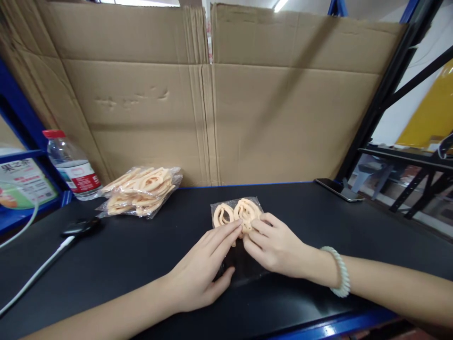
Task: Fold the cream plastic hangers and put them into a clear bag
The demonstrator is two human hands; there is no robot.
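Note:
A clear plastic bag [260,202] lies on the black tabletop in front of me, with peach-coloured, looped flat pieces [247,210] in its far part. The near part of the bag looks flat and dark against the table. My left hand [205,269] rests over the bag's near left side, fingers stretched out and fingertips on the pieces, thumb apart. At the right edge, my right hand [274,243] has its fingers curled and pinched on the bag beside the right-hand loop. Its fingertips are partly hidden. A pale beaded bracelet [339,271] circles the right wrist.
Filled bags of similar pieces [141,191] are stacked at the back left. Beside them stand a red-capped bottle [76,170] and a black device [80,226] with a white cable [38,274]. A phone [338,190] lies back right. Cardboard [283,108] walls the far edge.

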